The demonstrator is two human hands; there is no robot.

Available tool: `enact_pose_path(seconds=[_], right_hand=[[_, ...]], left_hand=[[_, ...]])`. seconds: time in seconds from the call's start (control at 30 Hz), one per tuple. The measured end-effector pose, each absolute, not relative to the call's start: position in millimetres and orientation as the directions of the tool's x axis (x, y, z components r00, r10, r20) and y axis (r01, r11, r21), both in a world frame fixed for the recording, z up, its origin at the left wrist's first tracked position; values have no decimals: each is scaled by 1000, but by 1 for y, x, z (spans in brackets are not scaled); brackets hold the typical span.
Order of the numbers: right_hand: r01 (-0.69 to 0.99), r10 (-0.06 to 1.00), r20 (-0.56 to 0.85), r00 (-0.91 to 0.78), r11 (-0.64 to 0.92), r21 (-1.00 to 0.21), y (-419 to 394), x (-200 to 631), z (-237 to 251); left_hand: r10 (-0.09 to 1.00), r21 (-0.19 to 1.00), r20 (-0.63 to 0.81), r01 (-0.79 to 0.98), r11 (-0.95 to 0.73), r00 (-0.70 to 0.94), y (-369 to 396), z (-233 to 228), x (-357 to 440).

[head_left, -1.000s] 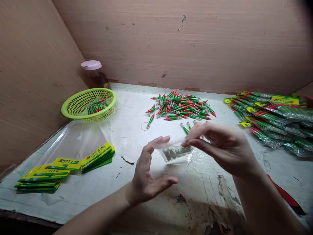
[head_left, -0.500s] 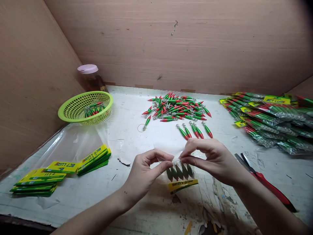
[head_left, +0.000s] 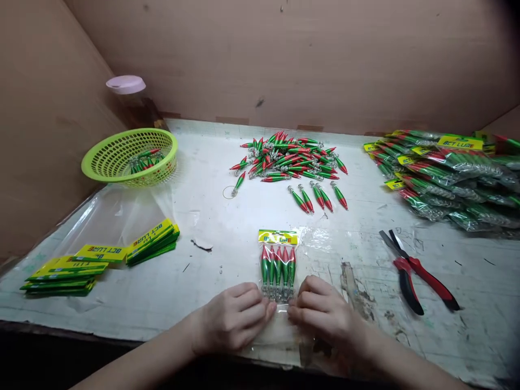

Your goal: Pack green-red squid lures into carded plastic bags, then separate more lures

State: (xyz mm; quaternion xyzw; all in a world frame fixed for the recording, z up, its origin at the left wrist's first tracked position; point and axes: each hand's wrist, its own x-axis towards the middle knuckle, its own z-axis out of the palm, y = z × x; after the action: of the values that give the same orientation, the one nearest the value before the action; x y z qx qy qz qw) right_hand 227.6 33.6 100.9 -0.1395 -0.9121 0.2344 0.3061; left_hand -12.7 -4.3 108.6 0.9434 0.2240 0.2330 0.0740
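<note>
A clear plastic bag [head_left: 280,307] with a yellow-green header lies near the table's front edge. Inside it several red-and-green squid lures [head_left: 278,266] stand side by side, red tips toward the header and hooks toward me. My left hand [head_left: 239,314] is closed, its thumb and finger pinching the bag's near part just left of the hooks. On the other side my right hand [head_left: 320,309] pinches the bag too, fingers curled. Beyond the bag, several loose lures [head_left: 317,197] lie in a row, in front of a larger lure pile [head_left: 290,160].
Red-handled pliers [head_left: 420,273] lie open at the right, below a heap of filled lure packs [head_left: 450,179]. At left are a green basket [head_left: 95,176] holding lures, stacked empty header bags [head_left: 65,273] and a jar with a pink lid [head_left: 125,84]. Walls enclose the back and left.
The bag has been turned round: its header was toward me and now points away. Both hands have come down toward the table's front edge. The camera view has shifted.
</note>
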Motion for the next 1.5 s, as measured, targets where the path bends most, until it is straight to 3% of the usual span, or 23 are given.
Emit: enact_pose_path(seconds=[0.1, 0.17, 0.27, 0.37, 0.47, 0.6, 0.87, 1.07, 1.3, 1.5], right_hand=[[144, 604, 395, -692, 651, -745, 20, 228, 91], [207, 745, 259, -615, 469, -859, 13, 227, 94], [299, 871, 93, -483, 264, -917, 3, 223, 97], [315, 929, 72, -363, 195, -929, -6, 216, 95], [302, 959, 94, -269, 177, -937, -12, 210, 90], [327, 971, 137, -196, 196, -924, -18, 206, 83], [329, 947, 254, -197, 308, -893, -29, 215, 78], [377, 958, 166, -234, 247, -893, -30, 211, 81], [487, 962, 184, -201, 262, -834, -28, 201, 82], [563, 981, 155, -120, 195, -803, -22, 196, 83]], left_hand=[[661, 383, 461, 539, -750, 592, -22, 92, -5], [818, 544, 396, 611, -575, 417, -30, 88, -1], [956, 760, 234, 581, -292, 175, -39, 88, 6], [987, 862, 161, 488, -139, -4, -44, 89, 14], [982, 883, 173, 455, -118, -81, -47, 91, 20], [958, 861, 279, 457, -222, -60, -50, 91, 22], [959, 857, 282, 457, -239, -29, -56, 92, 22], [956, 841, 289, 488, -233, -42, -59, 91, 26], [971, 871, 183, 483, -87, -155, -60, 89, 33], [968, 854, -18, 499, 145, -250, -52, 90, 35]])
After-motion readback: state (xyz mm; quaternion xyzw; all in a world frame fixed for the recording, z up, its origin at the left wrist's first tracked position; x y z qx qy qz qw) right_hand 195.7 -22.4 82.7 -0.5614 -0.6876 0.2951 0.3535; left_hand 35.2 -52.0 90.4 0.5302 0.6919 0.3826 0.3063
